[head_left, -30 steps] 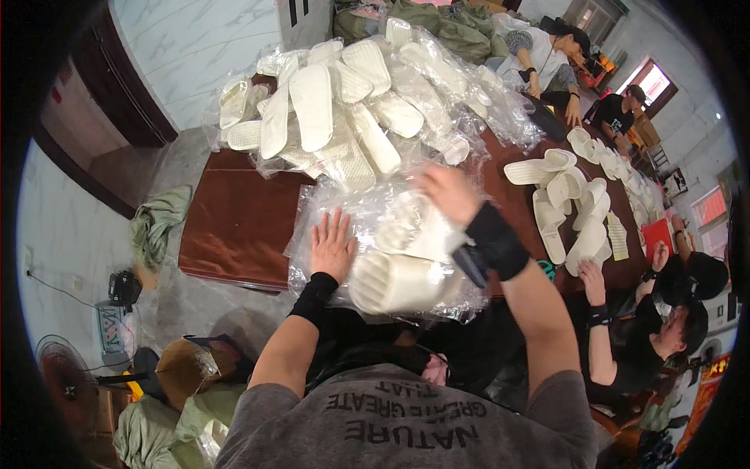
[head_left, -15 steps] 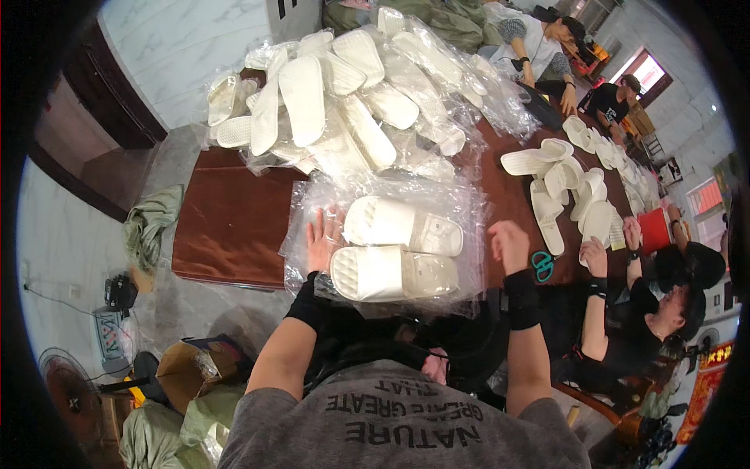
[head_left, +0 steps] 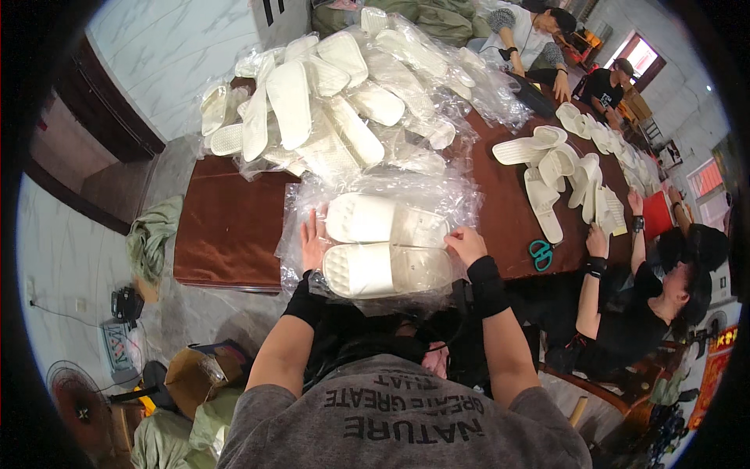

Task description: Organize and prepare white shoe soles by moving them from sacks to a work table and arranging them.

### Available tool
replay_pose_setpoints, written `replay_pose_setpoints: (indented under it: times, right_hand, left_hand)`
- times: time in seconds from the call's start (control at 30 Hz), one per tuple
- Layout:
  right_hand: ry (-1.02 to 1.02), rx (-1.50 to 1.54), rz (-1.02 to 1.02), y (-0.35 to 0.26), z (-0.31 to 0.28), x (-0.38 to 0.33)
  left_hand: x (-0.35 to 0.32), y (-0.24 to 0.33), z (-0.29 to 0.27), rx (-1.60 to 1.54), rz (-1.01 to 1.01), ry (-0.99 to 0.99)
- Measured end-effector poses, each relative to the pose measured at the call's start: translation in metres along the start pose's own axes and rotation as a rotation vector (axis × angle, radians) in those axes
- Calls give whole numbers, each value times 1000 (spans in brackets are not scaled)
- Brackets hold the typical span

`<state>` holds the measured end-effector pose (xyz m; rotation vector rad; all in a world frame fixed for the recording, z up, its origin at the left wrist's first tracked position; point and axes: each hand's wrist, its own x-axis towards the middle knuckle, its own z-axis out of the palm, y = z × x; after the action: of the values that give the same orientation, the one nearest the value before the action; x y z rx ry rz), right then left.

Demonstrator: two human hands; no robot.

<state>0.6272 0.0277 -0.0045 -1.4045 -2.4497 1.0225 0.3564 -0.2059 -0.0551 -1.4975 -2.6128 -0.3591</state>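
Two off-white slide slippers lie side by side in a clear plastic bag (head_left: 457,191) on the table before me. The far slipper (head_left: 359,218) and the near slipper (head_left: 357,270) both point their open toe or heel ends to the right. My left hand (head_left: 313,242) rests with fingers stretched out on the bag's left part, beside the slippers. At the right end, my right hand (head_left: 466,245) has its fingertips closed on the bag by the far slipper's end. Black wrist covers sit on both my wrists.
Beyond the bag rises a heap of bagged slippers (head_left: 289,105) on the brown table (head_left: 226,227). Loose slippers (head_left: 543,203) and teal scissors (head_left: 540,254) lie to the right. A co-worker's hand (head_left: 598,241) handles slippers there. A red container (head_left: 658,213) stands farther right.
My right hand has moved left from beside the bag onto its right end and closed there. The left hand stays on the bag. The co-worker at right has shifted a slipper.
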Motion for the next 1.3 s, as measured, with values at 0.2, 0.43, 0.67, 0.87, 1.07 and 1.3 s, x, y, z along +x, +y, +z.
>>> replay_pose_setpoints:
  times: [0.2, 0.43, 0.67, 0.87, 1.07, 1.3]
  right_hand:
    - [-90, 190, 91, -30, -11, -12]
    - [-280, -329, -152, -34, -18, -24]
    - [-359, -174, -194, -22, -19, -25]
    - [-147, -70, -213, -18, -5, -16]
    - [80, 6, -69, -22, 20, -21]
    - [-29, 523, -38, -5, 28, -5]
  left_hand:
    - [-4, -4, 1, 18, 6, 45]
    - [-2, -4, 1, 101, -23, -27]
    - [-1, -2, 3, 52, -18, -17]
    - [-2, -1, 2, 43, -7, 49]
    - [0, -2, -3, -5, -19, -9]
    - [-4, -4, 5, -163, 38, 132]
